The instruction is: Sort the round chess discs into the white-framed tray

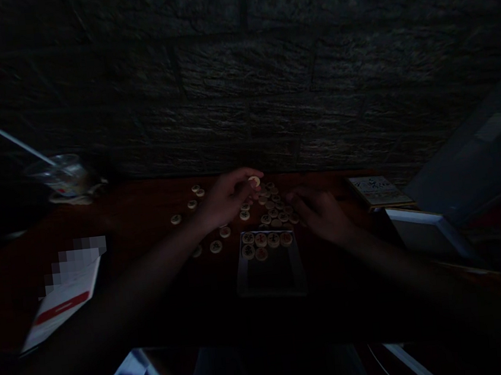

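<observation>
My left hand [227, 199] holds a round Chinese chess piece [254, 181] between thumb and fingertips, above a heap of similar cream discs [275, 209] on a dark red table [101, 218]. My right hand [323, 215] is spread, its fingertips at the heap's right side. I cannot tell whether they touch a piece. Loose pieces [215, 246] lie scattered left of the heap. Just below it, a shallow rectangular tray [271, 281] holds several pieces in rows along its far end.
A brick wall [249, 86] rises behind the table. A clear plastic cup with a straw [64, 176] stands far left, near a white booklet with a red stripe [63, 305]. A printed box lid [378, 191] and a white box [425, 232] lie right.
</observation>
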Demonstrator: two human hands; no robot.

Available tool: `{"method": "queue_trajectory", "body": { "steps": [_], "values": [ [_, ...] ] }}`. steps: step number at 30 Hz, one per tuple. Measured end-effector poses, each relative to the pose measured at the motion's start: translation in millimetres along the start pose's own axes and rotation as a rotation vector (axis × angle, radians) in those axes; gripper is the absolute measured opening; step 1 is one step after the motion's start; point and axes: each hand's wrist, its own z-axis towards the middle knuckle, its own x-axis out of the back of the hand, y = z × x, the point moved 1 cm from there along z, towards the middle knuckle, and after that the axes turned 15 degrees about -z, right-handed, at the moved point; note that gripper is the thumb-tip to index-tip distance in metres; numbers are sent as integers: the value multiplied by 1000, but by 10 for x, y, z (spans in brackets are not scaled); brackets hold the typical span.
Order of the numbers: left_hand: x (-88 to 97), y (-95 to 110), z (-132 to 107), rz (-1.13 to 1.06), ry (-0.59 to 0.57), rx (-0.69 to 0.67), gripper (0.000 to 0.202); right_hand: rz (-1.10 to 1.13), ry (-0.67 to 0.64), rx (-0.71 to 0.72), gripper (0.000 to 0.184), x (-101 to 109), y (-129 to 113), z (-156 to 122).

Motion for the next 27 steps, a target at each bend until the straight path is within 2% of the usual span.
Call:
{"method": "queue_trajectory", "body": {
  "steps": [5, 9, 12, 19, 27],
  "values": [
    [-107, 169, 55, -54, 15, 20, 25, 42, 12, -3, 36, -6, -7, 1],
    [-260, 101, -32, -69, 39, -1, 16, 131, -3, 10, 36, 1, -45, -16],
    [-342, 19, -132, -6, 37, -49, 18, 182, 0, 32, 33, -3, -86, -42],
    [-376, -54, -302, 34, 30, -90, 23, 236, 2, 78, 27, -38, -162, -84],
    [-395, -65, -307, -78, 44, -100, 23, 302, -4, 16, 33, -50, -162, -75]
  ]
}}
